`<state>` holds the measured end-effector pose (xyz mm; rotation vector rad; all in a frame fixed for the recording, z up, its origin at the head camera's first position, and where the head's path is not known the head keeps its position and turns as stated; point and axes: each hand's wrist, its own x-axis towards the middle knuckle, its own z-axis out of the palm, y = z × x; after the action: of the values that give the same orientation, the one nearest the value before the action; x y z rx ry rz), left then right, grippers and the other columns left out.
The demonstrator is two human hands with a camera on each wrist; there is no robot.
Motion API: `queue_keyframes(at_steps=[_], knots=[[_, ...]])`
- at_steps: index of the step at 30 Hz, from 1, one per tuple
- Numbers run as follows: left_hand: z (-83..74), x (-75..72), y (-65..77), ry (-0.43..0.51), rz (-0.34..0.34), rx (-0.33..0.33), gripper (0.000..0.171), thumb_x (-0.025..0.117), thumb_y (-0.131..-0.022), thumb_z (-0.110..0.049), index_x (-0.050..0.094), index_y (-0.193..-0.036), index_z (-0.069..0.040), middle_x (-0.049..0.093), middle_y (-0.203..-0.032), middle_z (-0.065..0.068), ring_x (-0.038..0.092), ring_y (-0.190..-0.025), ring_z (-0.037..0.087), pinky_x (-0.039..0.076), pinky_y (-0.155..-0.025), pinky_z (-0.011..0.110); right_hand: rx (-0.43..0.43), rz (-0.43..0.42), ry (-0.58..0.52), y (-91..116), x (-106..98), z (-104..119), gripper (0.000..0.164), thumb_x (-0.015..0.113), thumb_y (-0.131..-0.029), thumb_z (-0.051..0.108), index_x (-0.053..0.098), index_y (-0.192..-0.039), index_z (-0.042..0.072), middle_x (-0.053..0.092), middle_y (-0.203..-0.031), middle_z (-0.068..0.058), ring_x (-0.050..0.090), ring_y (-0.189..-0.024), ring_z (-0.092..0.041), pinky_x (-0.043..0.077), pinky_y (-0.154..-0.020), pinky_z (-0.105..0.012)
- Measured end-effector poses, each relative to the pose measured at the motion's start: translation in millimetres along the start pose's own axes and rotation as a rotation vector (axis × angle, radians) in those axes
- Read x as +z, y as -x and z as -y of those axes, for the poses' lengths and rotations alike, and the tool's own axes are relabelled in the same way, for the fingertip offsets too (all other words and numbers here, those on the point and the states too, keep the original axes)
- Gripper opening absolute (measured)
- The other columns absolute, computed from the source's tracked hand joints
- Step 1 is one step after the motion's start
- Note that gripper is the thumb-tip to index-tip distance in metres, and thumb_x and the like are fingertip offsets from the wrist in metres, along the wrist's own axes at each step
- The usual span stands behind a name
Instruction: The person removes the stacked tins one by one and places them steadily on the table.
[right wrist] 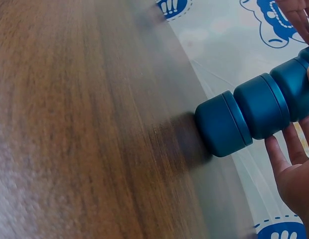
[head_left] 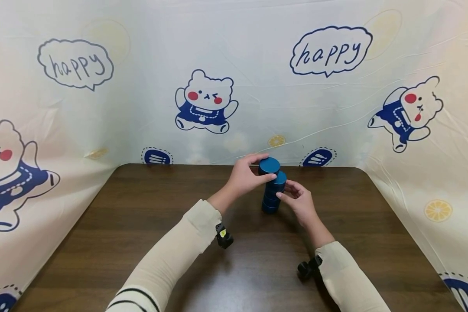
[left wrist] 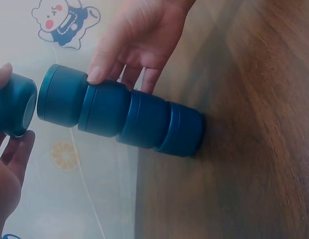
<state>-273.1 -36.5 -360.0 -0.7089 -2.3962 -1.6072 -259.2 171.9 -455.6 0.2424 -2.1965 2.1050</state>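
Several small blue round tins with lids stand in an upright stack (head_left: 271,200) near the table's far edge. Above the stack, my left hand (head_left: 243,175) grips one more blue tin (head_left: 269,165) between thumb and fingers. A narrow gap separates that held tin (left wrist: 14,105) from the top tin (left wrist: 64,95) in the left wrist view. My right hand (head_left: 299,203) holds the stack from the right, thumb on the near side and fingers behind, around its upper tins. In the right wrist view the lowest tin (right wrist: 223,124) rests on the wood, and the stack's top is cut off.
The brown wooden table (head_left: 160,190) reaches back to a printed cloth (head_left: 257,52) that hangs behind and at both sides. Black wrist cameras sit on the left cuff (head_left: 203,221) and the right cuff (head_left: 331,255).
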Motion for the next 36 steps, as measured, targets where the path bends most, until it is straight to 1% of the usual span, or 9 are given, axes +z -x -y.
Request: queue_keyframes(at_steps=[5, 11, 21, 24, 28, 31, 36], knots=[[2.4, -3.7, 2.8, 0.003, -0.007, 0.002, 0.057, 0.082, -0.081, -0.029, 0.062, -0.131, -0.012, 0.059, -0.130, 0.005, 0.061, -0.111, 0.020, 0.053, -0.090, 0.033, 0.002, -0.010, 0.006, 0.0, 0.2, -0.6, 0.047, 0.075, -0.087, 0.012, 0.057, -0.129, -0.001, 0.062, -0.124, -0.013, 0.058, -0.111, -0.018, 0.050, -0.092, -0.022], [5.9, -7.4, 4.7, 0.000, -0.019, 0.014, 0.056, 0.082, -0.081, -0.027, 0.063, -0.131, -0.011, 0.060, -0.129, 0.005, 0.061, -0.109, 0.019, 0.054, -0.088, 0.028, 0.010, -0.001, 0.003, 0.2, -0.1, -0.1, 0.048, 0.074, -0.088, 0.014, 0.056, -0.130, 0.000, 0.060, -0.127, -0.015, 0.056, -0.113, -0.020, 0.049, -0.094, -0.023], [9.7, -13.9, 9.1, -0.008, -0.046, 0.012, 0.055, 0.082, -0.081, -0.027, 0.063, -0.130, -0.012, 0.060, -0.129, 0.004, 0.061, -0.107, 0.018, 0.053, -0.088, 0.028, 0.007, 0.004, 0.014, 1.4, -0.3, 1.9, 0.051, 0.076, -0.087, 0.016, 0.056, -0.131, 0.000, 0.059, -0.129, -0.017, 0.057, -0.114, -0.020, 0.048, -0.094, -0.023], [11.7, -16.1, 9.6, -0.001, -0.053, 0.012, 0.056, 0.082, -0.080, -0.027, 0.063, -0.130, -0.012, 0.060, -0.128, 0.005, 0.061, -0.108, 0.018, 0.053, -0.090, 0.032, 0.006, 0.005, 0.018, 1.2, -0.6, 1.5, 0.051, 0.076, -0.087, 0.017, 0.056, -0.131, 0.000, 0.059, -0.129, -0.016, 0.057, -0.114, -0.020, 0.048, -0.095, -0.023], [14.0, -19.4, 10.0, 0.009, -0.065, 0.020, 0.056, 0.083, -0.080, -0.026, 0.063, -0.130, -0.011, 0.061, -0.127, 0.005, 0.061, -0.108, 0.019, 0.053, -0.090, 0.033, -0.001, -0.005, 0.017, 1.0, -0.3, 0.3, 0.050, 0.076, -0.087, 0.016, 0.057, -0.130, 0.000, 0.060, -0.127, -0.015, 0.057, -0.113, -0.019, 0.048, -0.094, -0.023], [15.7, -22.3, 10.4, 0.003, -0.074, 0.020, 0.055, 0.083, -0.079, -0.025, 0.064, -0.129, -0.011, 0.061, -0.126, 0.005, 0.062, -0.107, 0.019, 0.054, -0.089, 0.030, -0.009, -0.011, 0.007, 0.9, 0.3, 0.0, 0.048, 0.076, -0.087, 0.013, 0.057, -0.129, -0.001, 0.061, -0.126, -0.016, 0.058, -0.112, -0.019, 0.049, -0.094, -0.023], [18.0, -25.8, 11.6, -0.004, -0.084, 0.003, 0.054, 0.083, -0.080, -0.025, 0.064, -0.128, -0.011, 0.061, -0.126, 0.006, 0.061, -0.107, 0.020, 0.054, -0.089, 0.031, 0.004, -0.015, 0.001, 0.7, 0.8, 0.4, 0.048, 0.076, -0.086, 0.012, 0.058, -0.128, 0.000, 0.061, -0.126, -0.016, 0.058, -0.112, -0.018, 0.049, -0.093, -0.023]])
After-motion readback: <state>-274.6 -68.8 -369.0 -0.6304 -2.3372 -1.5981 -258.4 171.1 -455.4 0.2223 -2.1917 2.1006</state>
